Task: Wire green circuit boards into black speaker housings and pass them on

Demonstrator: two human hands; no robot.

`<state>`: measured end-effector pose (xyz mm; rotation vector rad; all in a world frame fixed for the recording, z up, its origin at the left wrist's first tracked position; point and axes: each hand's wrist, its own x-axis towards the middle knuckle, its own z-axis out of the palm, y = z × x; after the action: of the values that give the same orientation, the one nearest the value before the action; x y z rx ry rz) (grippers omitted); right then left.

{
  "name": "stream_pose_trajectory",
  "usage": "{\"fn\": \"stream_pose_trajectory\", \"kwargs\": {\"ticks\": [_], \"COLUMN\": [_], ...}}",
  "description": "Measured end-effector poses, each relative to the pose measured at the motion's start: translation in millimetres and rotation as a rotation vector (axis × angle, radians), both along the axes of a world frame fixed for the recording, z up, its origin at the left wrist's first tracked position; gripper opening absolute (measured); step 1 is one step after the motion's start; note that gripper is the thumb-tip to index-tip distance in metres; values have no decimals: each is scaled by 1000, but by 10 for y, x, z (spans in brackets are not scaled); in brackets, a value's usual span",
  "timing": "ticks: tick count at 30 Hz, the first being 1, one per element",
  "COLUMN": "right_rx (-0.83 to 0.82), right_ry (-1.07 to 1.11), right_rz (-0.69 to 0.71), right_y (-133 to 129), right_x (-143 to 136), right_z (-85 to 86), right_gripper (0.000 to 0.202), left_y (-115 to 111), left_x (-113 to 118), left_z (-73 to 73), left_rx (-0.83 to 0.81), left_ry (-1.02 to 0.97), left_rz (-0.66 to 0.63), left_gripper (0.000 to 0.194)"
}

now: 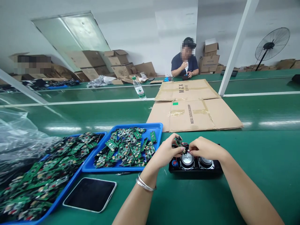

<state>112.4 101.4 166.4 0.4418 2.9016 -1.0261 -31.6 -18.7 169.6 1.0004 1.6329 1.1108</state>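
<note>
A black speaker housing (195,174) lies on the green bench in front of me, with two round silver speaker drivers (187,160) and a small blue part (174,163) at its left end. Above its far left side, my left hand (170,149) pinches a small green circuit board (179,141). My right hand (203,147) is closed at the fingertips around a small white connector (188,151) close to the board. Red wires (185,144) show between the hands. The exact contact at the fingertips is partly hidden.
A blue tray (122,169) of circuit boards stands left of the housing; a fuller blue tray (58,200) lies beyond it. A phone (90,194) rests near the front. Flattened cardboard (187,114) and a water bottle (139,89) are farther back. A co-worker (185,64) sits opposite.
</note>
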Motion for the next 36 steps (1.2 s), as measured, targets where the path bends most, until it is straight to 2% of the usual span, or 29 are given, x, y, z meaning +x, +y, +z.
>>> {"fn": "stream_pose_trajectory", "kwargs": {"ticks": [10, 27, 36], "right_rx": [16, -44, -30], "right_ry": [-43, -86, -77], "right_rz": [90, 4, 17], "right_y": [-43, -34, -43], "right_x": [-57, -114, -110], "right_z": [-60, -90, -59], "right_gripper": [22, 20, 22], "left_y": [0, -25, -8], "left_x": [30, 35, 71], "left_z": [11, 19, 22], "left_rx": [-7, 5, 8], "left_ry": [23, 106, 163], "left_rz": [-19, -39, -17], "left_gripper": [26, 22, 20]}}
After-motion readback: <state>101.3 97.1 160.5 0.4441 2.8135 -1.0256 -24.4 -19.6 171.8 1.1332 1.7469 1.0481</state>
